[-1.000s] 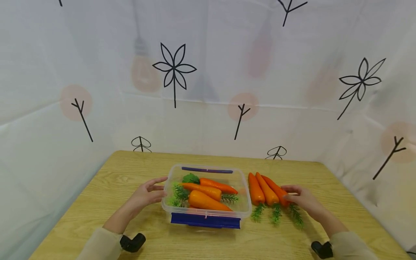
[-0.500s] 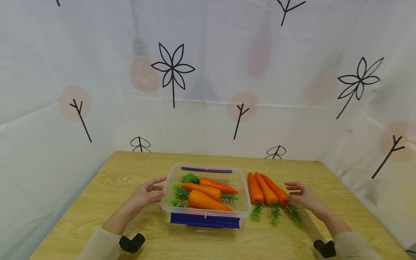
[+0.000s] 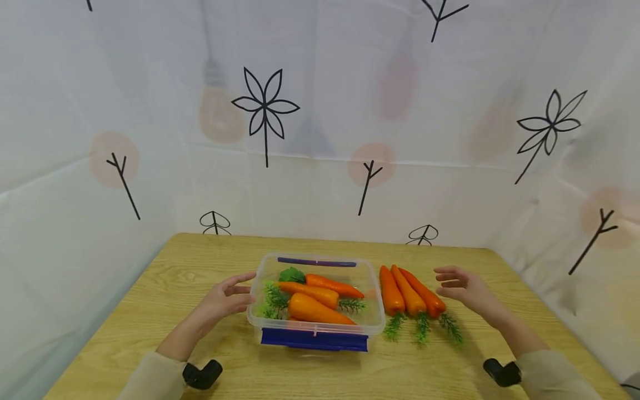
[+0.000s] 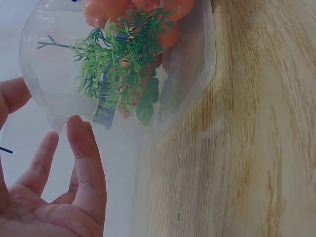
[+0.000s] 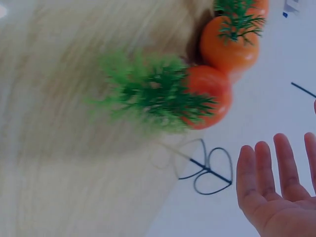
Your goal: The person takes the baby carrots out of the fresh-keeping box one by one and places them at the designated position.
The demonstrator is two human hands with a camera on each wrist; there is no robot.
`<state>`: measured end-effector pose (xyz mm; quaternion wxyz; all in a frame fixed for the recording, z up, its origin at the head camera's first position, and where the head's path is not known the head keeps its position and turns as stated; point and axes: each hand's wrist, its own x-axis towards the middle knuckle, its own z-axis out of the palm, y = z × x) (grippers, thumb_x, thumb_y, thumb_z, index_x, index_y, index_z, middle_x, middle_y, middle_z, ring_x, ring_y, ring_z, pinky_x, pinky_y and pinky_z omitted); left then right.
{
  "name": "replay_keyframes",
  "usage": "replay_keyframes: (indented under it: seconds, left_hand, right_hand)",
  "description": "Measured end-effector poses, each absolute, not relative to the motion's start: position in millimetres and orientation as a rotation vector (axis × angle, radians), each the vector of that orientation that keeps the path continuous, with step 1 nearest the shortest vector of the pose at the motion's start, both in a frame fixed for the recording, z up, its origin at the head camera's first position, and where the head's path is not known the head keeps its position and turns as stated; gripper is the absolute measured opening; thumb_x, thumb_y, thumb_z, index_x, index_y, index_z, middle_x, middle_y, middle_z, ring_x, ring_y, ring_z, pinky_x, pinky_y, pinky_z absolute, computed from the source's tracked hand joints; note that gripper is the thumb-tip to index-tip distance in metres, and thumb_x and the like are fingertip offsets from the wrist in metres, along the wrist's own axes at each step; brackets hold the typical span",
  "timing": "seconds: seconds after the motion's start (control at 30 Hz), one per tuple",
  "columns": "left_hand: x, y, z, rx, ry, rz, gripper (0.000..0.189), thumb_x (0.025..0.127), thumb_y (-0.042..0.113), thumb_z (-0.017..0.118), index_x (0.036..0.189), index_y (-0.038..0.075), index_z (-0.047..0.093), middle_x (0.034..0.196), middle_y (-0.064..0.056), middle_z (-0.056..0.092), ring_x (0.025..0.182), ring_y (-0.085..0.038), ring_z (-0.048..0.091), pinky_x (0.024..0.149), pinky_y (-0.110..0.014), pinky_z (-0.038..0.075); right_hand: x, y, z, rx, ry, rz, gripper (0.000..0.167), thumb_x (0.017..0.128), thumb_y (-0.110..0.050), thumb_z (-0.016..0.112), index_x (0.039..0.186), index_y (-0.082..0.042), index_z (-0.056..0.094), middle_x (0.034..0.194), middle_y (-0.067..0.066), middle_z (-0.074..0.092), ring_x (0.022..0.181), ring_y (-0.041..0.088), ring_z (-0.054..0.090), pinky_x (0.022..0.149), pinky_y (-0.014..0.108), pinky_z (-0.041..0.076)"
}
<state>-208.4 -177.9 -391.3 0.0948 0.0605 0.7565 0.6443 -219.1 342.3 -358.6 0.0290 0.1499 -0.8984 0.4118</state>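
Note:
A clear plastic food container [image 3: 376, 289] with blue latches stands on the table, holding several orange carrots [image 3: 320, 309] with green tops. At its left rim is my left hand [image 3: 225, 300], fingers extended and fingertips right at the wall; the left wrist view shows the hand [image 4: 64, 197] beside the container's corner [image 4: 29, 74]. Three carrots lie fanned out to the right of the container: a left one [image 3: 391, 291], a middle one [image 3: 411, 294] and a right one [image 3: 427, 297]. My right hand [image 3: 467, 289] hovers to the right of the last carrot, fingers spread and holding nothing.
The wooden table [image 3: 240, 372] extends around the container. Behind it and at both sides hangs a white cloth [image 3: 320, 205] printed with flowers and twigs. Black wrist mounts [image 3: 202, 375] sit at both sleeves.
My right hand has let go of the rightmost carrot and lifted away up and to the right. The left hand and container have stayed in place.

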Motion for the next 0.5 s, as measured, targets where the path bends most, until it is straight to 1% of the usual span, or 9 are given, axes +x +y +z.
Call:
replay_keyframes:
  seconds: [0.17, 0.37, 0.5]
  left_hand:
    - [-207.7, -178.2, -391.1, 0.18, 2.242, 1.909, 0.06, 0.088, 0.013, 0.066, 0.141, 0.007, 0.04, 0.128, -0.024, 0.045, 0.106, -0.027, 0.054, 0.088, -0.043, 0.047]
    - [-207.9, -178.1, -391.0, 0.184, 2.244, 1.904, 0.061, 0.088, 0.015, 0.066, 0.142, 0.007, 0.039, 0.129, -0.025, 0.045, 0.106, -0.028, 0.055, 0.089, -0.043, 0.046]
    - [-208.2, -177.4, -389.7, 0.18, 2.235, 1.909, 0.061, 0.087, 0.015, 0.066, 0.142, 0.007, 0.039, 0.129, -0.026, 0.045, 0.106, -0.027, 0.055, 0.089, -0.043, 0.046]
  right_hand:
    - [-220.5, 335.3, -347.2, 0.516, -2.77, 1.257, 0.048, 0.09, -0.016, 0.063, 0.131, 0.002, 0.047, 0.119, 0.025, 0.053, 0.106, 0.044, 0.052, 0.078, 0.045, 0.05]
    - [-222.2, 324.7, -334.4, 0.532, -2.802, 1.229, 0.049, 0.089, -0.022, 0.065, 0.131, -0.003, 0.049, 0.121, 0.021, 0.054, 0.109, 0.042, 0.051, 0.081, 0.05, 0.048]
    - [-223.7, 315.6, -325.7, 0.56, -2.817, 1.206, 0.05, 0.089, -0.023, 0.065, 0.131, -0.003, 0.049, 0.121, 0.021, 0.055, 0.109, 0.04, 0.051, 0.081, 0.048, 0.049]
